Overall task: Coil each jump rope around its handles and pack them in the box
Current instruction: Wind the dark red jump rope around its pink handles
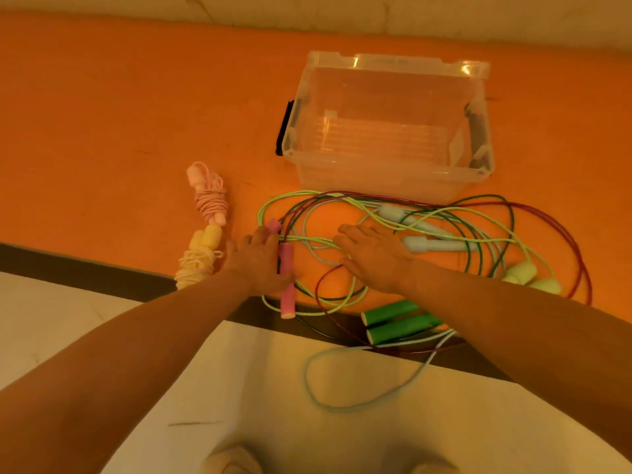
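Two hands reach forward, palms down: the left hand curls on a pink handle, the right hand lies spread flat on tangled ropes. At twelve o'clock stands the clear box; two coiled ropes lie at nine o'clock, green handles at five.

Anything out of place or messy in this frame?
Yes. Several uncoiled ropes lie tangled in front of the clear box, and a pale blue loop spills off the orange mat onto the floor.
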